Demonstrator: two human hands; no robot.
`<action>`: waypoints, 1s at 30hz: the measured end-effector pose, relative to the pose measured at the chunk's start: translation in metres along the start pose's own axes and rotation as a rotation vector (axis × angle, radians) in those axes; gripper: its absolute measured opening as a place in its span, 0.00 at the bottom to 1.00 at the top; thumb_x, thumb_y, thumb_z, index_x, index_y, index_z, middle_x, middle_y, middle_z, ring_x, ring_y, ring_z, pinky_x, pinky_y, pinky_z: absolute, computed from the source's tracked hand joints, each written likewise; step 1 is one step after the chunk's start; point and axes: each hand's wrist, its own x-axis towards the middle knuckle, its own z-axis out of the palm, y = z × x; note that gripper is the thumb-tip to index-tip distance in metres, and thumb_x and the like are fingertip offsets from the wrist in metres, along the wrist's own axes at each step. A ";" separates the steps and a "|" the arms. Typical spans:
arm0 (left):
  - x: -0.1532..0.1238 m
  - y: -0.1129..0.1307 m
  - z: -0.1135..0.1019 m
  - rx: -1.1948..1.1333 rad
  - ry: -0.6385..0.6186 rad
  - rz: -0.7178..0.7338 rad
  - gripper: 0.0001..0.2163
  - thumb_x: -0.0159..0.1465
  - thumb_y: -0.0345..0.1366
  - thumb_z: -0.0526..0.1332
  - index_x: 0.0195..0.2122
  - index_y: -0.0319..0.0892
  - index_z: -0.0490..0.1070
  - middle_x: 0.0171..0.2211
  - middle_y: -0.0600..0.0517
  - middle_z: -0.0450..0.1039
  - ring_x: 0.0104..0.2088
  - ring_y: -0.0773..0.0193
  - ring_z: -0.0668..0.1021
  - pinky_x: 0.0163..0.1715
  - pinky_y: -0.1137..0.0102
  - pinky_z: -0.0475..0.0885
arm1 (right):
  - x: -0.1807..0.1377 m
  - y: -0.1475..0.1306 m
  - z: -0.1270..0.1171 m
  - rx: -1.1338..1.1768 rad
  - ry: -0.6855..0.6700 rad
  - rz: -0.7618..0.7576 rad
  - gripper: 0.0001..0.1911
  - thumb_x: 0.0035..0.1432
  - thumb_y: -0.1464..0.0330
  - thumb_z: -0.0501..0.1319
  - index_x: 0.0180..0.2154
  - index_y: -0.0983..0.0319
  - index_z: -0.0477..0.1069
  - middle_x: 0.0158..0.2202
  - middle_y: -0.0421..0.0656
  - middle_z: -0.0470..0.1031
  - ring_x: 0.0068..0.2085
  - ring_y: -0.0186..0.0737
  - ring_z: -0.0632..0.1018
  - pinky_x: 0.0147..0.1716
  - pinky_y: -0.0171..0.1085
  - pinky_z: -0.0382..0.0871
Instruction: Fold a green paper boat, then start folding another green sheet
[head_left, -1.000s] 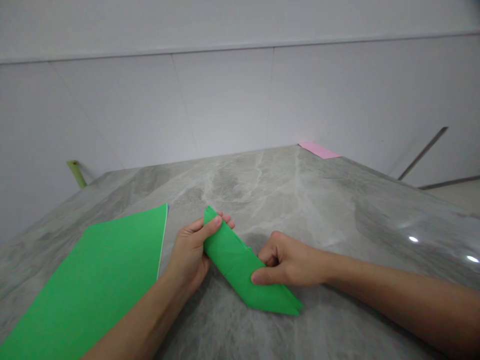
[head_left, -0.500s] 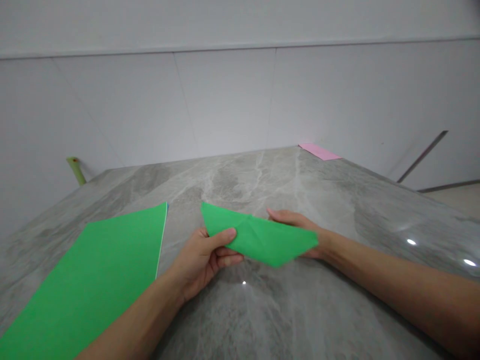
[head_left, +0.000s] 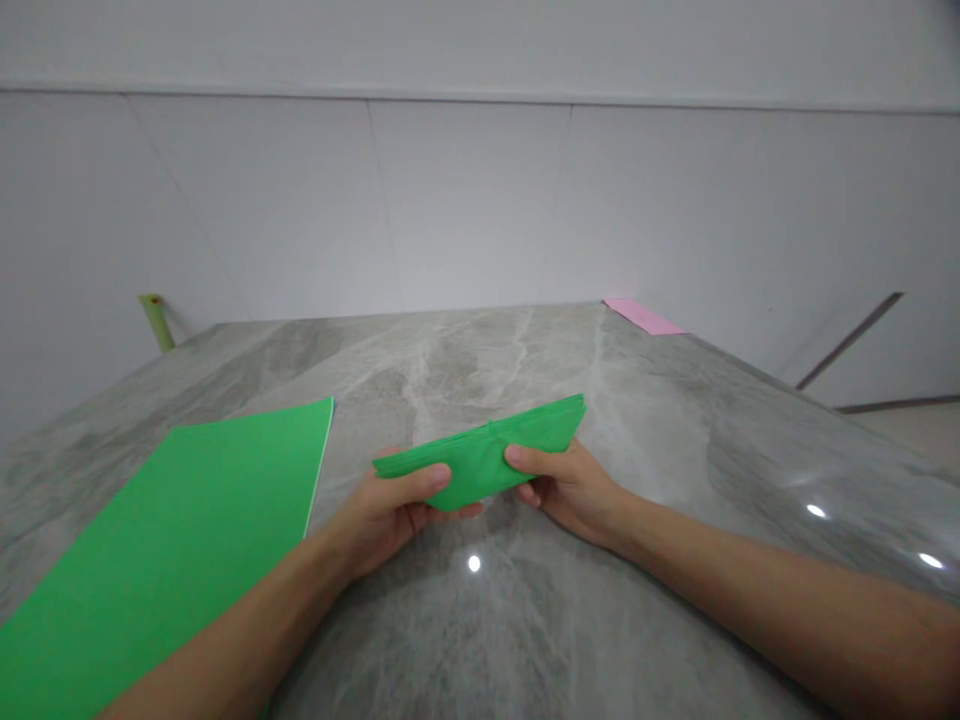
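Note:
A folded piece of green paper [head_left: 480, 460] is held up between both hands over the grey marbled table. It is long and narrow, with slanted ends and several layers showing along its upper edge. My left hand [head_left: 397, 505] grips its left part, thumb on the near face and fingers beneath. On the right part, my right hand [head_left: 562, 485] presses with its thumb in front, the other fingers curled behind and below. The paper tilts, its right end higher than its left. Most of its far side is hidden from me.
Flat green paper sheets [head_left: 187, 530] lie on the table [head_left: 480, 350] at the left, close to my left forearm. A pink sheet [head_left: 645, 317] rests at the far right corner. A light green object [head_left: 157, 325] shows past the far left edge. A white wall stands behind.
My right hand has come from behind the folded paper to grip it with the thumb in front. The paper has turned, so its right end is now higher and its layered edge shows.

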 end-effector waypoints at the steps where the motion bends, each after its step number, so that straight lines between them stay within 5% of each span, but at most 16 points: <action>1: -0.002 0.005 -0.005 -0.010 -0.068 -0.048 0.15 0.49 0.44 0.73 0.31 0.38 0.80 0.35 0.42 0.81 0.37 0.48 0.82 0.37 0.57 0.78 | 0.000 -0.001 -0.001 -0.022 -0.026 0.011 0.16 0.38 0.65 0.75 0.27 0.64 0.73 0.21 0.35 0.71 0.16 0.25 0.65 0.12 0.25 0.56; 4: -0.005 0.014 -0.013 0.077 -0.252 -0.230 0.25 0.51 0.58 0.66 0.28 0.36 0.80 0.28 0.40 0.79 0.29 0.50 0.81 0.33 0.60 0.76 | -0.001 -0.002 -0.003 -0.122 -0.159 0.086 0.15 0.39 0.64 0.74 0.23 0.66 0.72 0.17 0.36 0.70 0.13 0.24 0.62 0.09 0.26 0.54; 6: -0.006 0.012 -0.010 0.212 -0.270 -0.271 0.23 0.51 0.57 0.67 0.27 0.37 0.79 0.26 0.44 0.78 0.28 0.57 0.79 0.32 0.66 0.74 | -0.002 -0.002 -0.004 -0.208 -0.235 0.141 0.15 0.38 0.65 0.74 0.21 0.66 0.71 0.14 0.36 0.68 0.12 0.25 0.63 0.09 0.26 0.54; 9: -0.004 0.000 0.000 0.601 -0.237 -0.231 0.17 0.53 0.49 0.68 0.20 0.39 0.74 0.17 0.54 0.69 0.17 0.71 0.67 0.18 0.76 0.61 | -0.004 -0.001 -0.003 -0.333 -0.272 0.172 0.16 0.37 0.64 0.74 0.19 0.66 0.70 0.13 0.36 0.68 0.12 0.26 0.64 0.08 0.26 0.53; 16: -0.005 -0.004 0.010 0.715 -0.215 -0.209 0.16 0.57 0.48 0.63 0.22 0.40 0.74 0.18 0.54 0.70 0.16 0.70 0.65 0.17 0.76 0.56 | -0.006 0.005 -0.002 -0.277 -0.164 0.110 0.19 0.37 0.64 0.75 0.17 0.66 0.67 0.13 0.33 0.65 0.15 0.24 0.61 0.13 0.27 0.52; 22: -0.006 -0.002 0.008 0.739 -0.214 -0.246 0.16 0.54 0.47 0.65 0.17 0.42 0.67 0.14 0.56 0.65 0.14 0.72 0.60 0.14 0.76 0.51 | -0.006 0.003 0.000 -0.162 -0.033 0.118 0.15 0.37 0.63 0.76 0.23 0.66 0.77 0.23 0.43 0.79 0.25 0.36 0.77 0.28 0.35 0.72; 30: -0.005 0.001 0.006 0.859 -0.182 -0.218 0.19 0.55 0.49 0.64 0.16 0.42 0.62 0.13 0.59 0.59 0.13 0.73 0.59 0.13 0.76 0.50 | 0.003 -0.001 -0.003 -0.105 0.102 0.035 0.17 0.35 0.60 0.77 0.19 0.66 0.75 0.19 0.41 0.74 0.21 0.33 0.72 0.22 0.33 0.67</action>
